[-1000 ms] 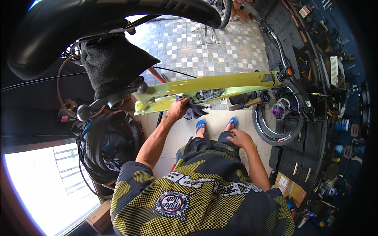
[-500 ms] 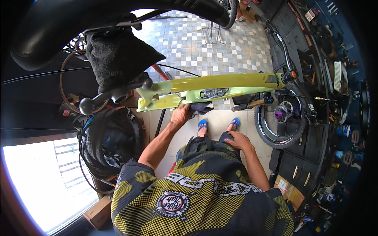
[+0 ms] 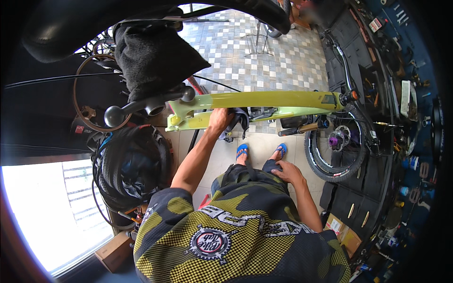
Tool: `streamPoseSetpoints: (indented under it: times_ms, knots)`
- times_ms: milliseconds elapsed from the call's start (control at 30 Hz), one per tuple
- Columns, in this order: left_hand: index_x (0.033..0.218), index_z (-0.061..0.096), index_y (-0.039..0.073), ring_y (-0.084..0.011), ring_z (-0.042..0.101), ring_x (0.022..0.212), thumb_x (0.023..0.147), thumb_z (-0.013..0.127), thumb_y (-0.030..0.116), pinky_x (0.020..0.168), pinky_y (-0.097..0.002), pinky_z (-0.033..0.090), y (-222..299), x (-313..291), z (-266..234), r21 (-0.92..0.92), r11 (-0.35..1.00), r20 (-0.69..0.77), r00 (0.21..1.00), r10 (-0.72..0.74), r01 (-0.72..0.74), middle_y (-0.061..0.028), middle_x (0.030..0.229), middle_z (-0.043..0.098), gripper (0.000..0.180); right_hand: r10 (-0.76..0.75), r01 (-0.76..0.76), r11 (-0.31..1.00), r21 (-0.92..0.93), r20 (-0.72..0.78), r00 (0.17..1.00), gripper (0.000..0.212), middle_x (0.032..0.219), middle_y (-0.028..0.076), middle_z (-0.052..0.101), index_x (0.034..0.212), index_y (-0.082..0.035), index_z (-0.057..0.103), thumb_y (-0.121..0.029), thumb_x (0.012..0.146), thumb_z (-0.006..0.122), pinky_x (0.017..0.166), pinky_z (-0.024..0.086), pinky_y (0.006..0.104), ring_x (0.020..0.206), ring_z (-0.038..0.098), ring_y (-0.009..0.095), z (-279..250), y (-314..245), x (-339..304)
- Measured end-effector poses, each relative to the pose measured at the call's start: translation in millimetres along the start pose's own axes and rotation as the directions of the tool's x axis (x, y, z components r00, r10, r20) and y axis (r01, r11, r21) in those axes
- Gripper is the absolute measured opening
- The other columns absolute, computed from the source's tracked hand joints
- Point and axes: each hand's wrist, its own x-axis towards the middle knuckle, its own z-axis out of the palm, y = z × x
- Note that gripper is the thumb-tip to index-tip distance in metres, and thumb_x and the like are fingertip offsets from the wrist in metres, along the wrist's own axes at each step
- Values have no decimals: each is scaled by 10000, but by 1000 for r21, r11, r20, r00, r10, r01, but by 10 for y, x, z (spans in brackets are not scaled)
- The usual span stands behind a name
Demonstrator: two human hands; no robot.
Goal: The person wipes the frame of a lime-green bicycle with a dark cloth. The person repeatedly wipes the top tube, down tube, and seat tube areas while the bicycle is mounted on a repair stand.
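A yellow-green bicycle frame (image 3: 273,99) hangs across in front of me, above the floor. My left hand (image 3: 219,120) is closed on a dark cloth (image 3: 240,119) and presses against the lower, near tubes at the frame's left half. The cloth hangs down on the right of that hand, and part of my fingers is hidden behind the tubes. My right hand (image 3: 289,173) rests on my thigh with its fingers laid out, holding nothing. Just right of the cloth, a grey linkage (image 3: 262,112) sits between the tubes.
The black clamp (image 3: 144,107) of a stand and a draped black towel (image 3: 153,61) are at the upper left. A wheel with a fork (image 3: 336,141) stands on the right, beside dark cabinets (image 3: 363,198). Tyres (image 3: 120,165) are piled at the left.
My left hand has moved up with the cloth, from below the frame onto the lower tubes. My right hand stays on my thigh.
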Motion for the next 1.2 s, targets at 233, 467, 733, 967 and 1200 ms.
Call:
streamPoseSetpoints:
  times_ms: [233, 467, 733, 967, 1200]
  knots:
    - [1204, 653, 20, -474, 651, 994, 911, 625, 98, 856, -529, 525, -243, 293, 49, 28, 992, 291, 950, 110, -123, -262, 1073, 688, 304, -47, 51, 997, 62, -65, 997, 586, 1257, 211, 705, 1303, -67, 669, -478, 893, 746, 1007, 525, 453, 1182, 669, 381, 122, 59, 0]
    - [1290, 610, 46, -475, 631, 1076, 864, 683, 89, 916, -533, 510, -342, 332, -102, 37, 966, 277, 931, 236, -256, -247, 1170, 670, 435, 12, -12, 997, 72, -10, 1000, 605, 1256, 217, 709, 1312, -61, 666, -475, 879, 757, 1009, 523, 461, 1162, 680, 379, 111, 113, -70]
    - [1352, 581, 67, -471, 596, 1182, 820, 720, 40, 984, -534, 491, -299, 182, 55, -71, 997, 213, 976, 45, -31, -252, 1261, 641, 550, 21, -22, 996, 89, 11, 1000, 607, 1237, 225, 714, 1312, -49, 664, -466, 881, 758, 999, 530, 451, 1154, 686, 376, 141, 62, -21]
    - [1387, 554, 58, -472, 571, 1245, 823, 726, 47, 1022, -513, 490, -488, 98, 151, -47, 995, 272, 959, -76, 92, -257, 1327, 614, 590, -27, 27, 995, 93, -4, 1000, 603, 1213, 226, 718, 1290, -40, 672, -467, 876, 770, 986, 538, 451, 1130, 694, 374, 130, 37, 70]
    - [1293, 582, 42, -469, 615, 1144, 844, 685, 67, 951, -524, 523, -529, 174, 118, -90, 988, 185, 972, 142, -127, -254, 1244, 646, 461, -17, 15, 997, 76, 16, 1000, 593, 1213, 225, 720, 1289, -40, 675, -460, 881, 770, 978, 542, 449, 1125, 698, 375, 143, 37, -6]
